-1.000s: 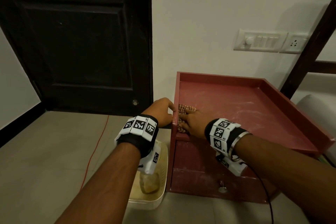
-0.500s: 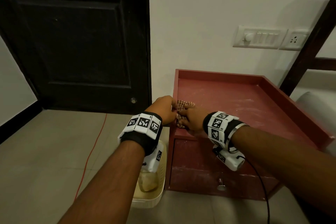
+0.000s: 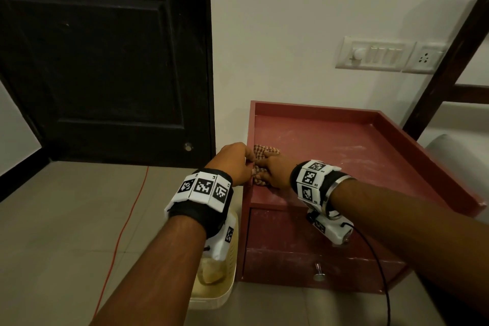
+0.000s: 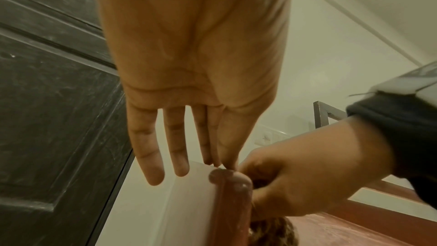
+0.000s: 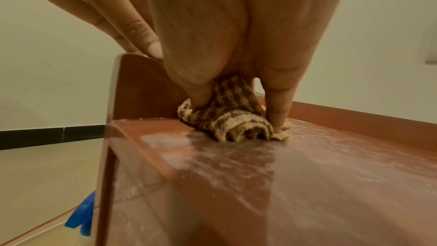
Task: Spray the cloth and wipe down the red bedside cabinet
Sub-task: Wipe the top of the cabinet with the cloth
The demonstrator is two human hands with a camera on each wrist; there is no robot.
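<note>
While the right hand (image 3: 275, 171) presses the cloth (image 5: 232, 117) against the cabinet (image 3: 370, 156) top, its grip is pinching the bunched fabric between thumb and fingers, as the right wrist view shows. The cloth lies in the front left corner of the top, touching the raised left rim. The left hand (image 4: 189, 81) rests on that rim's front end from outside, its grip spread with straight fingers (image 4: 151, 156), thumb tip touching the rim. White dusty streaks cover the top surface. A drawer with a metal knob (image 3: 318, 272) faces front. A cream basket (image 3: 225, 291) stands on the floor just left of the cabinet.
</note>
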